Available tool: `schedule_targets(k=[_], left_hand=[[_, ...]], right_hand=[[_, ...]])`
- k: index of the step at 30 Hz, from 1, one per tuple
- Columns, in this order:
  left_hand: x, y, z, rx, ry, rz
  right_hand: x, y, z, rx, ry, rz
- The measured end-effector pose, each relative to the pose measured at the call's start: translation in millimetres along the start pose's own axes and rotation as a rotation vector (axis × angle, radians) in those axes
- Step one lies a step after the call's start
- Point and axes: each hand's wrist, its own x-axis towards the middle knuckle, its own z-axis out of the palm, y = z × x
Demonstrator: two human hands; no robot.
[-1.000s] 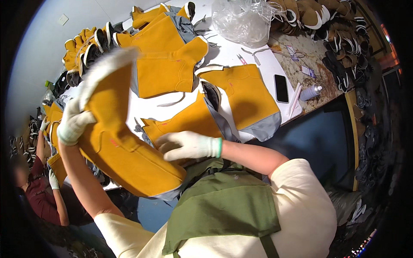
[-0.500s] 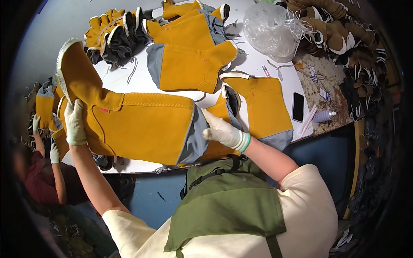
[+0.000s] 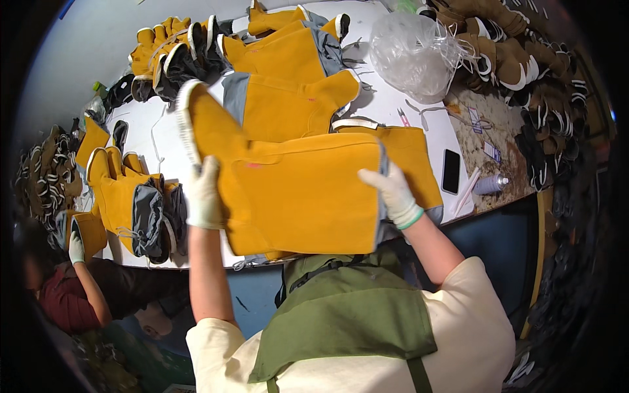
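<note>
While in both hands [image 3: 206,200] [image 3: 395,195], yellow boot [image 3: 288,190] crosswise, shaft [image 3: 318,196] rightward, toe [image 3: 200,101] away.

Held boot [image 3: 301,196] over tbl [image 3: 134,134], L of phone [image 3: 451,171]

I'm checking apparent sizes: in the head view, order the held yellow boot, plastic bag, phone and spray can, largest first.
Held yellow boot
Plastic bag
Phone and spray can: too alike to rank

Count one held yellow boot [image 3: 308,196], two hands [image 3: 206,196] on it, one phone [image 3: 451,171], one spray can [image 3: 489,185], one plastic bundle [image 3: 414,59].
</note>
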Motion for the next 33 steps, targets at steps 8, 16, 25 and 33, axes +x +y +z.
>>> schedule_targets(k=[8,16,25,33], left_hand=[[-59,-54,104,0.129,-0.382,-0.038],[-93,-117,60,0.498,-0.827,-0.156],[-104,-178,-52,0.406,-0.004,-0.119],[-91,-190,-48,0.843,0.343,0.036]], right_hand=[[-31,-26,-133,-0.078,0.334,-0.074],[-57,-61,-274,-0.149,0.389,-0.05],[17,29,-362,-0.437,0.436,0.143],[30,26,-360,-0.726,0.421,0.204]])
